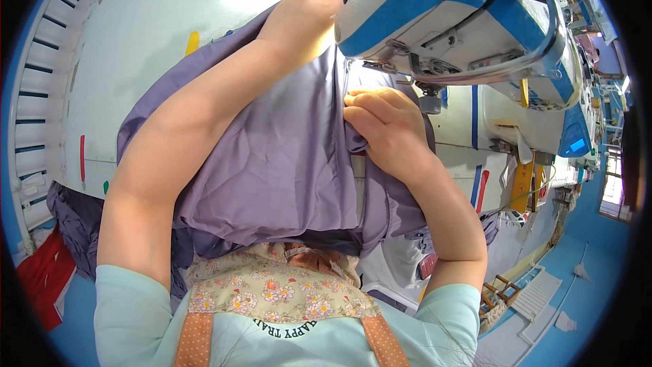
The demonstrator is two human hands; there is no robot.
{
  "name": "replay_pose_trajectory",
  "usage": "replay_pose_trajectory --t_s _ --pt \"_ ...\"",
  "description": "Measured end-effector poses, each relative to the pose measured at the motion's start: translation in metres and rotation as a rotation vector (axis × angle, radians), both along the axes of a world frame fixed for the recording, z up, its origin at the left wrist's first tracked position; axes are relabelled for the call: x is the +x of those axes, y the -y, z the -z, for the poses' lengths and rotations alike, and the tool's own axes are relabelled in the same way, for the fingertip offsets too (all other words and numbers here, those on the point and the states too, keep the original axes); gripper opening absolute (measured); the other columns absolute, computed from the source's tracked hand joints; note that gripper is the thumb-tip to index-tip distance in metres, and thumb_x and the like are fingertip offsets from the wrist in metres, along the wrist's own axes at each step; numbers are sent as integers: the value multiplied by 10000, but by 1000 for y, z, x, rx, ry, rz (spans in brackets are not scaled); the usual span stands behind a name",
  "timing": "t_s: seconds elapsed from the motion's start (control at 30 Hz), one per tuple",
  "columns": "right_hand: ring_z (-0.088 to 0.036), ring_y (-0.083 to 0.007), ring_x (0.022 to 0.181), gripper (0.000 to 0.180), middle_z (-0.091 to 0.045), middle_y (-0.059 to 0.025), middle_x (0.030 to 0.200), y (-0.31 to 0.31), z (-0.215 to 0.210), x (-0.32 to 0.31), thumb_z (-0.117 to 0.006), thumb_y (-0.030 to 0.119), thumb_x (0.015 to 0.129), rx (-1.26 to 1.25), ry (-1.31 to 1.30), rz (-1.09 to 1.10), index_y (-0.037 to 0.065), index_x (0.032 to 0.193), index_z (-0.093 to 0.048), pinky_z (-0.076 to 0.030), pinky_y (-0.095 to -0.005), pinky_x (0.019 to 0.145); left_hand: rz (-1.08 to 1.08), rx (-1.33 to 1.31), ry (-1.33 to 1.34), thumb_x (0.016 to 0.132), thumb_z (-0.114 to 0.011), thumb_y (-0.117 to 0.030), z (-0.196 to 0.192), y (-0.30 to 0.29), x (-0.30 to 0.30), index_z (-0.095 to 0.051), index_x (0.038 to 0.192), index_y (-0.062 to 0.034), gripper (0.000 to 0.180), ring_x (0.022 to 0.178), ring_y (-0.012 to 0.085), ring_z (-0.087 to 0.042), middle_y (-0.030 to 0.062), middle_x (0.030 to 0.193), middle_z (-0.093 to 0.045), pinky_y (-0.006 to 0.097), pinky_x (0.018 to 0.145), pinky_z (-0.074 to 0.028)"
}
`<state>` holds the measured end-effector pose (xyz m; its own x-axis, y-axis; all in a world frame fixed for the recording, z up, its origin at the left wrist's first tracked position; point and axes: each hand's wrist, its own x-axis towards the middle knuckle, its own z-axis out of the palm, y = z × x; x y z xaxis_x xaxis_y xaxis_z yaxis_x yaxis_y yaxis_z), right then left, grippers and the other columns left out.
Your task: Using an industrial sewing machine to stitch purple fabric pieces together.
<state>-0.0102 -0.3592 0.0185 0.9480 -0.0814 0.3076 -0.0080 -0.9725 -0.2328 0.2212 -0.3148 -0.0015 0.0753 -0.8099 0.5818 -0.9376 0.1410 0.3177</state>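
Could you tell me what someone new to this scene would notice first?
Probably the purple fabric spread across the middle of the white table, with both hands on it. The left hand presses it down at the top, beside the white and blue sewing machine; the right hand pinches a fold just below the machine's head.

The person wears a pale mint short-sleeved shirt (122,312), its sleeves ending above the elbows. Over it lies an apron bib (272,292) of cream cloth printed with small pink and orange flowers, hung on orange straps (195,340) dotted white. Both forearms are bare.
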Motion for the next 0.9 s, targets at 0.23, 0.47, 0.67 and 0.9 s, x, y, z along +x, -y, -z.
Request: replay_pose_trajectory --t_s 0.23,0.47,0.67,0.9 --pt "-660 -282 893 336 -674 -52 943 6 2 -1 -643 -29 643 252 105 32 101 952 -673 -528 -384 734 107 52 -88 721 -686 -57 -15 -82 -57 -593 960 -44 256 894 315 -590 116 910 -576 405 758 -518" --pt "-676 -258 975 198 -727 -79 1002 6 0 -4 -718 -20 769 471 72 133 54 953 -706 -518 -345 859 263 187 -79 697 -707 -25 -17 -97 -57 -648 1121 -83 433 795 265 -588 46 974 -590 381 685 -515" --pt "-669 -237 951 134 -725 -70 970 6 -3 -9 -716 -16 813 526 125 189 45 932 -703 -498 -322 860 308 180 27 670 -686 -24 -21 -96 -60 -658 1077 -76 412 810 227 -589 10 1008 -591 345 682 -523" --pt "-671 -258 917 175 -720 -81 971 5 -5 -6 -700 -40 771 482 155 101 43 925 -699 -511 -341 807 337 205 64 683 -669 -25 -18 -101 -57 -676 1000 -75 322 891 227 -599 17 1091 -610 352 754 -536"
